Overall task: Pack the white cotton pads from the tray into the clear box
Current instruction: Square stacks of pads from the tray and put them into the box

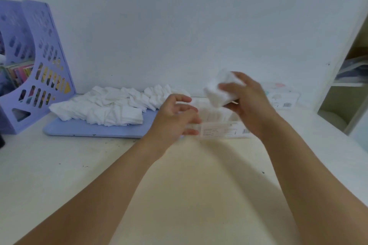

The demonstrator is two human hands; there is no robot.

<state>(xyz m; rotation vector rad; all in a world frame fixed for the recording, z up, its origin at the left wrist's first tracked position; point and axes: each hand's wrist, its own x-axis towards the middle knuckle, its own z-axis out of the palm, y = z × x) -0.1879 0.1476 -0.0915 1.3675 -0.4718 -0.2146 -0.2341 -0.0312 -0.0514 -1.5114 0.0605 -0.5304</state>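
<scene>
We record a pale surface (199, 185) against a white wall, carrying everything in the scene. Far left stands a lavender file rack (33, 65) with books behind its cut-outs; far right, a shelf unit (342, 93) is partly in view.

Next in size: the lavender tray (95, 128), lying flat left of centre. A large heap of white cotton pads (103, 105) covers most of it, loosely fanned in overlapping rows. We judge that most of the stock is still unpacked.

Just right of the tray sits the clear box (219, 123), label facing us. Upright white pads are visible through its wall, so it is at least partly filled; how much room is left we cannot tell, since the hands and motion blur cover its top.

The right hand (249, 99) grips a thick stack of pads (219, 89), fingers and thumb curled round it, held above the box's rear edge and clear of its contents. We read this as a batch about to go in.

The left hand (177, 117) is at the box's left end, fingers loosely curled toward it. Whether it touches or steadies the box is unclear; it appears to hold nothing.

A small printed packet (282, 95) lies behind the right hand, by the wall.
</scene>
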